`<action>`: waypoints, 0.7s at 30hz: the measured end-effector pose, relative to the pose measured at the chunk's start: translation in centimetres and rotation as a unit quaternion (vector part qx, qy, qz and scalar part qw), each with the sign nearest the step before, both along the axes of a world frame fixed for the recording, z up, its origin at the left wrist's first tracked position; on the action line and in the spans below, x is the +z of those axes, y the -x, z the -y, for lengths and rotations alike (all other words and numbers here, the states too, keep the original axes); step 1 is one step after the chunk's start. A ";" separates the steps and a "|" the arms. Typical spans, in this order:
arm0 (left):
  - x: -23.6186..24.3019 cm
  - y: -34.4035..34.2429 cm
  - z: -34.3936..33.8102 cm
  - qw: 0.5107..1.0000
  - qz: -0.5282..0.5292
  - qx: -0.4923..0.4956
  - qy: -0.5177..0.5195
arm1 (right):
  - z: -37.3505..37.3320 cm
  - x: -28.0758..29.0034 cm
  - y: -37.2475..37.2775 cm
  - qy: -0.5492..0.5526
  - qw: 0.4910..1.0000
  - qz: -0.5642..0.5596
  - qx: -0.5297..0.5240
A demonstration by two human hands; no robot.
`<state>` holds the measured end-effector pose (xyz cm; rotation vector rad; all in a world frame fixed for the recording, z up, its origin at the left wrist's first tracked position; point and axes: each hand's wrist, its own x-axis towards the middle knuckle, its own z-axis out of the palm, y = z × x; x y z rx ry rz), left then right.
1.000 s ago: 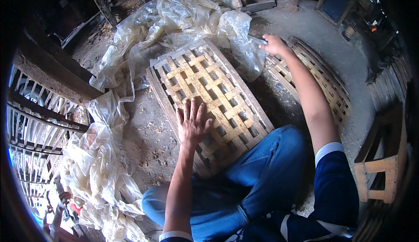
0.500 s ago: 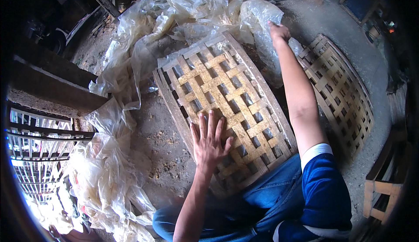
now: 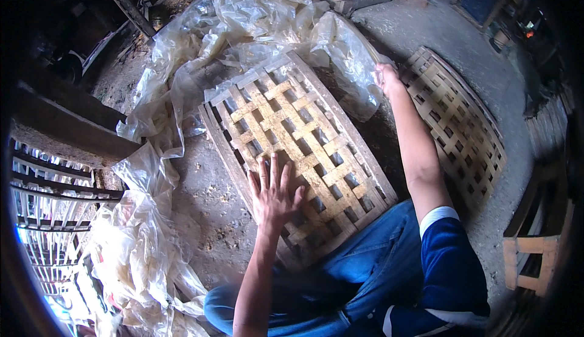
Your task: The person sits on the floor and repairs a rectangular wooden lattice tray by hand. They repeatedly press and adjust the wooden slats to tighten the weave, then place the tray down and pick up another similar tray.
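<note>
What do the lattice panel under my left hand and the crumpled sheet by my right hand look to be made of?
The lattice panel looks like woven bamboo or thin wood strips: pale tan, matte, interlaced with open square gaps. The crumpled sheet looks like thin clear plastic film: translucent, glossy, wrinkled, dusty in places.

Dusty grey concrete floor (image 3: 426, 30) in daylight, dark timber beam (image 3: 67, 131) left, wooden frame (image 3: 532, 258) right.

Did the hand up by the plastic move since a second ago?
Yes. The right hand went from the second woven tray leftward onto the clear plastic sheet.
</note>
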<state>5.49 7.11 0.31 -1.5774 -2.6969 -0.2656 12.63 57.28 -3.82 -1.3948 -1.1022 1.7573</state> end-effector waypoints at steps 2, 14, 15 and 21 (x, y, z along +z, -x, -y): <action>0.2 0.0 0.0 1.000 -0.001 0.001 -0.004 | 0.3 -1.7 0.2 0.001 1.000 -0.005 -0.016; 0.8 0.1 -0.5 0.999 0.022 0.009 0.033 | 4.7 3.2 11.0 -0.616 0.677 0.393 -0.087; 0.9 0.2 -0.5 0.999 0.029 0.013 0.037 | 5.1 3.7 13.2 -0.637 0.655 0.405 -0.041; 1.0 0.2 -0.7 0.996 0.066 0.015 0.060 | 5.3 3.4 23.9 -0.638 0.546 0.523 0.144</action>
